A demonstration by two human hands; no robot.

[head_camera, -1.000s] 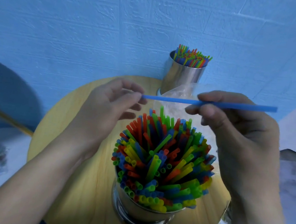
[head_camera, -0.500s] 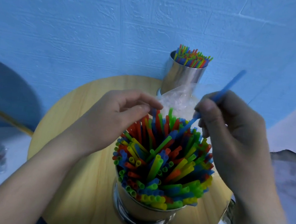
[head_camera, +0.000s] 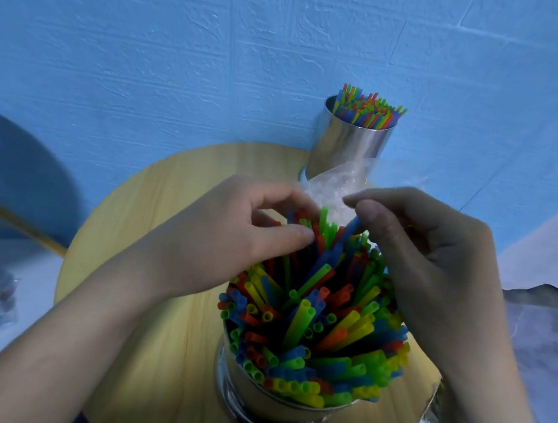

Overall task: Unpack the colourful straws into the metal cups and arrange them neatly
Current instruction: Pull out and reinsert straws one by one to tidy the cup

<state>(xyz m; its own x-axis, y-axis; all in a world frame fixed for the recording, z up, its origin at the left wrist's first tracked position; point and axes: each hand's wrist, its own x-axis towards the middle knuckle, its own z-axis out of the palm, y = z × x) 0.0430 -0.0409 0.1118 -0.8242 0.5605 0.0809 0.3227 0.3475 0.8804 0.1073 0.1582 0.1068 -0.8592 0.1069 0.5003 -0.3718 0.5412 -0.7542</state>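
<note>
Near metal cup (head_camera: 250,404), at the near edge of the tabletop (head_camera: 152,353), packed with colourful straws (head_camera: 314,322). The right hand (head_camera: 437,262) pinches the top of a blue straw (head_camera: 351,227) between thumb and forefinger, the straw's lower part standing among the others at the cup's far side. The left hand (head_camera: 219,246) rests bent fingers and thumb on the straw tips just beside it, though whether it pinches any cannot be told. A clear plastic bag (head_camera: 335,189) lies between this cup and a second metal cup (head_camera: 349,150), also filled, at the far edge.
</note>
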